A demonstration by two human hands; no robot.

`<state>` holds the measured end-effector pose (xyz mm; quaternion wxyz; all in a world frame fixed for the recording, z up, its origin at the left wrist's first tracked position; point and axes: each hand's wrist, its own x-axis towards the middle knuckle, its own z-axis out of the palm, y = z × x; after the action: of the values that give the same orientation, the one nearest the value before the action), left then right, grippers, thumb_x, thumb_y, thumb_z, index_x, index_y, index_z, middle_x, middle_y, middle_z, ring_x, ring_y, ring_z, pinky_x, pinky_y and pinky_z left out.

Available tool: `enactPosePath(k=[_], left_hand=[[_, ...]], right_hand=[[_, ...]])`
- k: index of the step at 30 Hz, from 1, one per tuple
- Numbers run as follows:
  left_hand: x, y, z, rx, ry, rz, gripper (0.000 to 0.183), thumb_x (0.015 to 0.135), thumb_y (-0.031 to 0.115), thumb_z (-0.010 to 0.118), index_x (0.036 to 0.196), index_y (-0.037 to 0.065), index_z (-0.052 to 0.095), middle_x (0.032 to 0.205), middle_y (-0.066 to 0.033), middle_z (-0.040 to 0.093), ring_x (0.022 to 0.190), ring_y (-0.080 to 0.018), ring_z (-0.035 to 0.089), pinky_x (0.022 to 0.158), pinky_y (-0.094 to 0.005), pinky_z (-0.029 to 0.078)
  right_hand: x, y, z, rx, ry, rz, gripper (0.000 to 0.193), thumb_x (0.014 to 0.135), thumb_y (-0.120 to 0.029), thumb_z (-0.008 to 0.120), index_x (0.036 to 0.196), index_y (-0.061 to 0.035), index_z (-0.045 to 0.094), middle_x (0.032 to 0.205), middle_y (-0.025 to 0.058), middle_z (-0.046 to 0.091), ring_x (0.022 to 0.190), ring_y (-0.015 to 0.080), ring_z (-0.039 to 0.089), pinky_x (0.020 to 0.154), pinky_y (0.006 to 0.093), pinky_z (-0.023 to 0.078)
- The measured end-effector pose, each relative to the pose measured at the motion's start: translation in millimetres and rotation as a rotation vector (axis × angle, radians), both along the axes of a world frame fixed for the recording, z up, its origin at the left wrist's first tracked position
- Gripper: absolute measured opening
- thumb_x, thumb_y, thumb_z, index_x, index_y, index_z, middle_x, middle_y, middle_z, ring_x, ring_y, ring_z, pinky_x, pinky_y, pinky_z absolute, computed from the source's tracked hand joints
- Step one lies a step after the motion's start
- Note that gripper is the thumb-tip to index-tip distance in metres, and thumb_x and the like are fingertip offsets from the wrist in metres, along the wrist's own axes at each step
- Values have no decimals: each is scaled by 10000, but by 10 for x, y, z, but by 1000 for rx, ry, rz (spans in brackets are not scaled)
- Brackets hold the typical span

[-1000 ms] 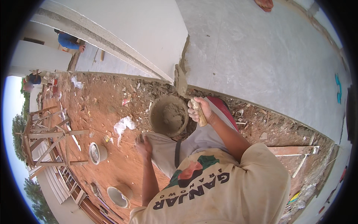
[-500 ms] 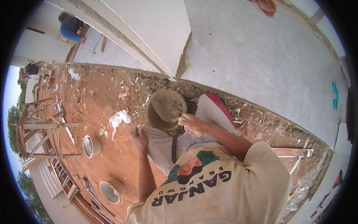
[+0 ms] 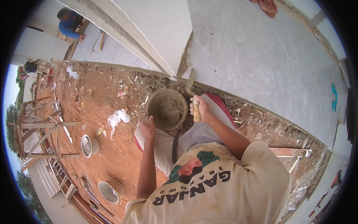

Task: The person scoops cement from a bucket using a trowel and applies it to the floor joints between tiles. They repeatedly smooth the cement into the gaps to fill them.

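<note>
My right hand [image 3: 200,108] is wrapped round the wooden handle of a trowel [image 3: 190,82]. The trowel's blade points away from me, over the edge of the grey slab [image 3: 253,63]. Beside it on the left stands a round bucket [image 3: 150,101] with wet grey mortar [image 3: 172,108] inside. At the bucket's near left rim is my left hand [image 3: 147,128], its thumb on the rim and its fingers along the outer side. Part of the left fingers is hard to make out.
A white wall corner [image 3: 160,33] meets the slab ahead. White plastic [image 3: 119,118] and two pails [image 3: 90,146] [image 3: 111,191] lie to the left on red soil, near a wooden frame [image 3: 41,128]. A co-worker in blue [image 3: 69,28] leans over a slab at the far left.
My right hand has lifted the trowel out of the bucket and moved it right, to the slab's edge. My left hand has moved from my knee to the bucket's rim.
</note>
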<state>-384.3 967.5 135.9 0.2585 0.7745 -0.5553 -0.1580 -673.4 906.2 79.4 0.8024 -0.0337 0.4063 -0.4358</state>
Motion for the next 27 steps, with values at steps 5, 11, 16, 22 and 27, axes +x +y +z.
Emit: enactPosePath(k=[5, 11, 16, 22, 27], left_hand=[[-651, -869, -347, 163, 1040, 139, 442, 998, 195, 577, 1363, -52, 536, 1273, -135, 631, 1173, -274, 603, 1011, -372, 457], [-1127, -1699, -318, 356, 1370, 168, 502, 1035, 168, 424, 1474, -56, 327, 1446, -190, 484, 1297, -324, 507, 1106, -422, 389], [-1078, -1969, -494, 329, 1488, 148, 558, 1029, 131, 397, 1497, -96, 193, 1459, -221, 446, 1338, -346, 457, 1116, -459, 357], [-1111, -2015, -517, 355, 1516, 132, 558, 1033, 132, 382, 1497, -100, 176, 1472, -226, 426, 1366, -350, 424, 1155, -480, 306], [-1126, -2043, -559, 332, 1492, 152, 513, 1030, 123, 383, 1470, -101, 241, 1474, -235, 423, 1364, -356, 427, 1151, -480, 321]], right_hand=[[303, -80, 52, 28, -50, -8, 365, 964, -458, 557, 1054, -106, 536, 749, 48, 553, 580, 167, 541, 510, 327, 467], [429, -170, 87, 56, 5, -22, 380, 959, -488, 553, 1018, -113, 544, 759, 52, 548, 587, 181, 563, 528, 347, 488], [559, -196, 106, 74, 5, -30, 365, 963, -497, 546, 991, -133, 545, 740, 37, 545, 576, 175, 553, 524, 339, 487], [589, -250, 1, 88, -23, -38, 365, 964, -497, 536, 985, -133, 535, 725, 36, 545, 571, 178, 553, 519, 337, 478], [597, -261, -17, 80, -3, -43, 379, 960, -505, 538, 988, -127, 538, 737, 44, 547, 576, 181, 558, 521, 340, 481]])
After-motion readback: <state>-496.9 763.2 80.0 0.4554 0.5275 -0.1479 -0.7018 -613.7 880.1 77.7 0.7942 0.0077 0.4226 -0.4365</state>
